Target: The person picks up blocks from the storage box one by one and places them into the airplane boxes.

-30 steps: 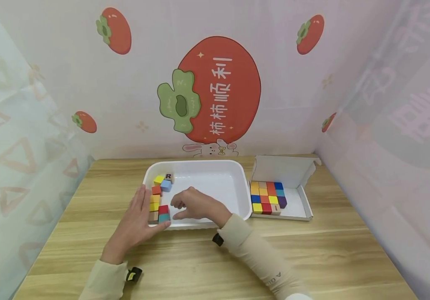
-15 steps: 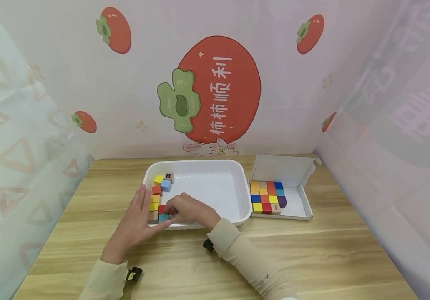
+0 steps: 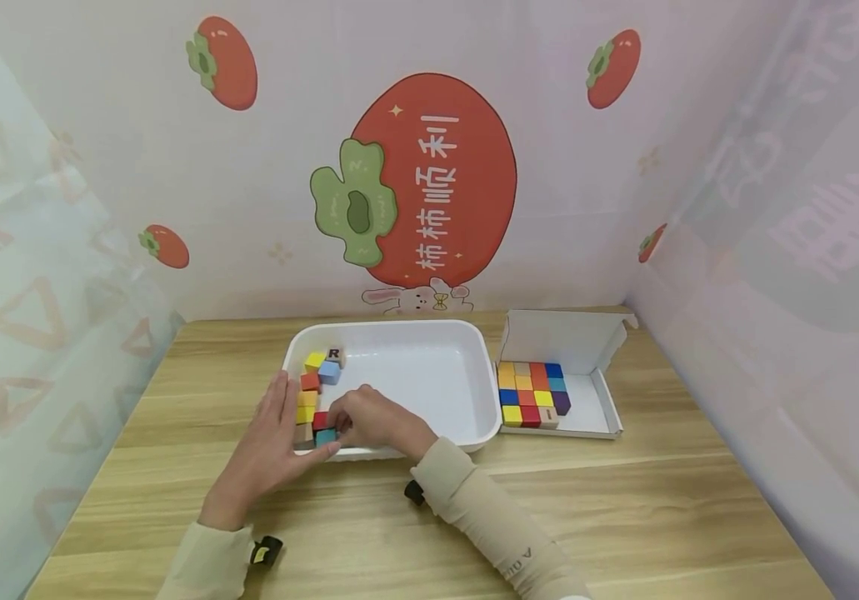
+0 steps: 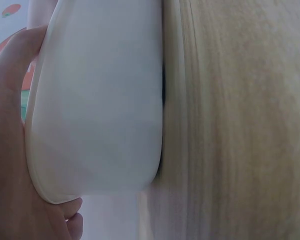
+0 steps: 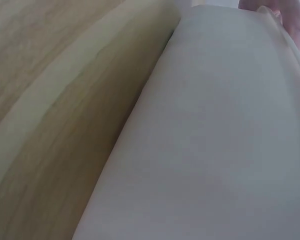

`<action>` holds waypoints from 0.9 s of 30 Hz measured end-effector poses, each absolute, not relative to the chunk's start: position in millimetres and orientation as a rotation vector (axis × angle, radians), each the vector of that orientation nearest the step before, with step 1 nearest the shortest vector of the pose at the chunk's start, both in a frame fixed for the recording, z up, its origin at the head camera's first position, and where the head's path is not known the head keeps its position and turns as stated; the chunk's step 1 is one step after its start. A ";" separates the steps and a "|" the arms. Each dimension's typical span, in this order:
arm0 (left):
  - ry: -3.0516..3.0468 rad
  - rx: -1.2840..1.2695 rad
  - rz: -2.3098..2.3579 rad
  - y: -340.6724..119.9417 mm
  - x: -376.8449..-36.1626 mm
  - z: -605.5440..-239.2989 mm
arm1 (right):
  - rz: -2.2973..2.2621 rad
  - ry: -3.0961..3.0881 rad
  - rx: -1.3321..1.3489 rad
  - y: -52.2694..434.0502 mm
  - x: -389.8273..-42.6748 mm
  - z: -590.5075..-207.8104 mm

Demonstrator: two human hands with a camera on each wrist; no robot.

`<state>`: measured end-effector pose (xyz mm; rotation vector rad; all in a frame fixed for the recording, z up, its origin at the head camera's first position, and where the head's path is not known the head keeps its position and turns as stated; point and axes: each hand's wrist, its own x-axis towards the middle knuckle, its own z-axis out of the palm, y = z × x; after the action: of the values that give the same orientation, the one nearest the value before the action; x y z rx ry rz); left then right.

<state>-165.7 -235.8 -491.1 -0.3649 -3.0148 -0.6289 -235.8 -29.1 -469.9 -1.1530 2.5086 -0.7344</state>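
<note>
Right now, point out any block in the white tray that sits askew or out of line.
In the white tray, the yellow block, the light blue block and the lettered block at the far left corner sit turned at angles, loose from the straight column below them. Nothing looks spilled or damaged.

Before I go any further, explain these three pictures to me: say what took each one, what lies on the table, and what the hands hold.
No machine works here: a person uses two bare hands and wears three cameras. The wide picture comes from the head camera, looking down at a light wooden table. On it stands a white plastic tray with small coloured wooden cubes lined along its left side. Right of it lies an open white cardboard box holding more coloured cubes packed in a grid. The left hand rests flat against the tray's near left corner. The right hand reaches into the tray, fingers curled at a red cube and a teal cube; whether it grips them is unclear. The two close pictures come from the wrist cameras: each shows mostly the tray's white outer wall against the wood.
</note>
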 end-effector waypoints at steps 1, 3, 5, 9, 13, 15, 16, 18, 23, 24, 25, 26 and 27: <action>-3.015 -0.364 -0.629 -235.6 -165.8 -491.3 | -0.737 2.508 -1.154 -27.4 -235.9 -470.0; -3.016 -0.364 -0.633 -235.4 -166.1 -491.6 | -0.740 2.505 -1.143 -23.5 -236.1 -469.7; -3.020 -0.361 -0.638 -235.4 -166.4 -491.6 | -0.742 2.502 -1.137 -19.0 -236.7 -470.0; -3.035 -0.347 -0.647 -235.3 -166.7 -491.1 | -0.745 2.494 -1.096 -8.0 -237.2 -468.8; -3.050 -0.327 -0.633 -234.1 -166.4 -489.9 | -0.754 2.500 -1.055 6.6 -238.4 -464.2; -3.055 -0.320 -0.622 -233.9 -165.5 -489.4 | -0.768 2.504 -1.041 14.5 -239.3 -460.9; -3.057 -0.319 -0.616 -233.7 -165.1 -489.1 | -0.777 2.505 -1.035 18.8 -239.7 -459.1; -3.058 -0.318 -0.610 -233.6 -164.4 -488.8 | -0.799 2.508 -1.014 28.2 -240.4 -454.9; -3.060 -0.317 -0.599 -233.8 -165.2 -489.4 | -0.853 2.515 -0.990 53.7 -241.3 -443.0; -3.060 -0.317 -0.598 -233.9 -165.7 -489.6 | -0.857 2.517 -0.989 59.2 -241.0 -440.5; -3.060 -0.318 -0.598 -233.8 -166.1 -489.9 | -0.862 2.519 -0.988 64.8 -240.6 -438.1; -3.060 -0.318 -0.600 -233.8 -166.7 -490.1 | -0.866 2.521 -0.987 70.4 -240.0 -435.4; -3.060 -0.319 -0.600 -233.8 -167.1 -490.3 | -0.870 2.522 -0.984 76.2 -239.5 -432.5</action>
<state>-167.1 -233.8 -490.3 -0.3186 -3.0599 -0.6003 -239.5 76.2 -432.5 -0.9842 2.5222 -0.8699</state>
